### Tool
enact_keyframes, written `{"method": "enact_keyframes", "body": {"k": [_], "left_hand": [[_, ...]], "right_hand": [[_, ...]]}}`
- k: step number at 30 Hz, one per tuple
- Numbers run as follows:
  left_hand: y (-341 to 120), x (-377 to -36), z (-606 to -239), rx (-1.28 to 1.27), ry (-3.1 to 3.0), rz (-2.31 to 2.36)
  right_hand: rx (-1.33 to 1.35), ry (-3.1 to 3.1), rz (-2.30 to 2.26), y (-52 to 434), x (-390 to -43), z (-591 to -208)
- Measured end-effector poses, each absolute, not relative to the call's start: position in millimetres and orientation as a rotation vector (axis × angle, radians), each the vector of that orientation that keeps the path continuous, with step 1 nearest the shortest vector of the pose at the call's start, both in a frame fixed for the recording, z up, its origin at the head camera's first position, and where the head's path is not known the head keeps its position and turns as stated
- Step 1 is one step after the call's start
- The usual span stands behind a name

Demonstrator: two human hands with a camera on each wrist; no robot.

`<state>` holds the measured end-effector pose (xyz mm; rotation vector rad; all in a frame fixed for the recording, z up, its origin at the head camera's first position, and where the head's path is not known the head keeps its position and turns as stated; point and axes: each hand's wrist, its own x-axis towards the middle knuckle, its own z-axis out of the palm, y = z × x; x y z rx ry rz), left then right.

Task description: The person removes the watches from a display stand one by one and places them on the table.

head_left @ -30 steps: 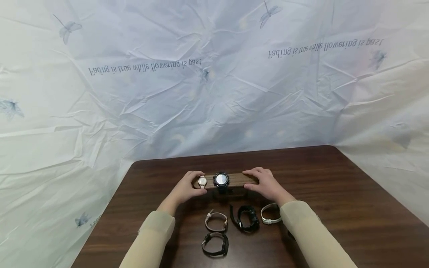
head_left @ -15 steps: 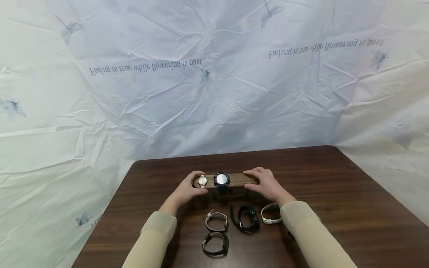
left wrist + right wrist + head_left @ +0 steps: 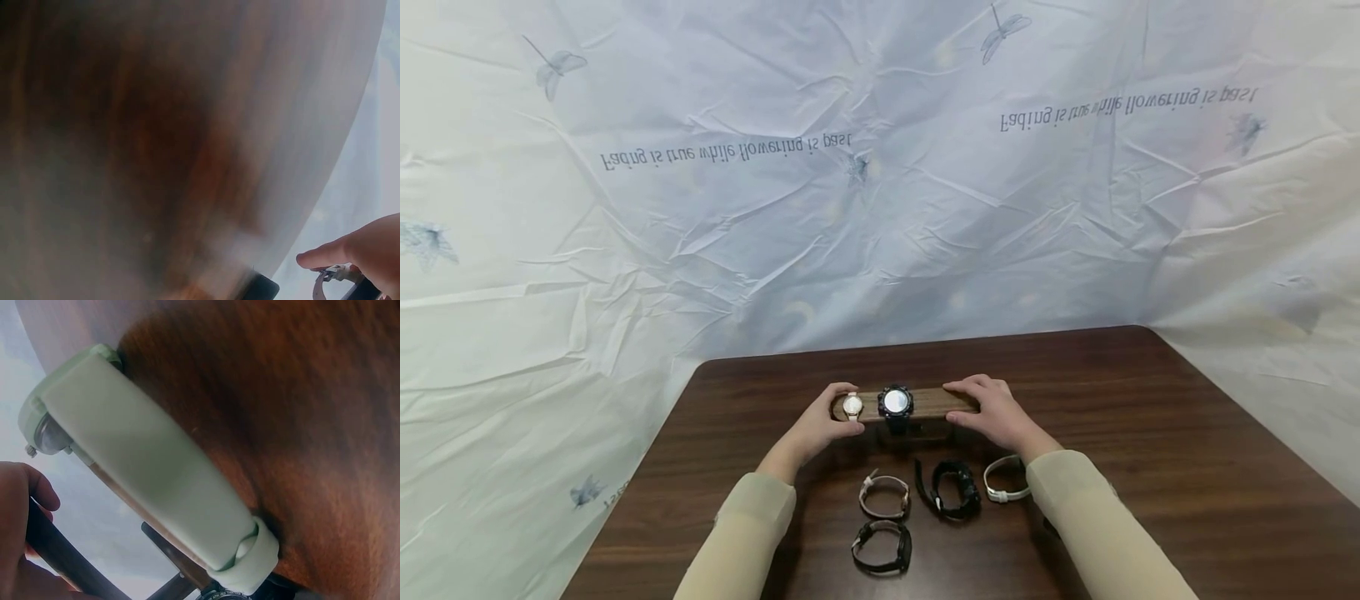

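A wooden watch bar (image 3: 928, 402) stands across the middle of the dark table (image 3: 1150, 467). Two watches are wrapped on it, a small pale-faced watch (image 3: 852, 406) and a chunky black watch (image 3: 895, 402). My left hand (image 3: 829, 414) grips the bar's left end, thumb beside the pale-faced watch. My right hand (image 3: 964, 403) curls over the bar's right end. In the left wrist view only a fingertip (image 3: 334, 253) and a strap buckle (image 3: 326, 275) show. The right wrist view is filled by a white watch strap (image 3: 144, 469).
Loose watches lie between my forearms: a beige-strapped one (image 3: 883, 494), a black one (image 3: 952, 489), a white one (image 3: 1006, 479) and another dark one (image 3: 882, 546). A crinkled white sheet (image 3: 880, 208) with dragonfly prints hangs behind and beside the table.
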<state>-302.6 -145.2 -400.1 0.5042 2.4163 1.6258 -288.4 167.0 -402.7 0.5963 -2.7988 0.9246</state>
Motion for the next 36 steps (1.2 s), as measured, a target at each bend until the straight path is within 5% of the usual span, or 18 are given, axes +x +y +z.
{"method": "enact_keyframes", "body": {"k": [36], "left_hand": [[-147,-314,-416,0.530,2.516,1.562]], "right_hand": [[0.577,-2.889,1.116,184,-298,-395]]}}
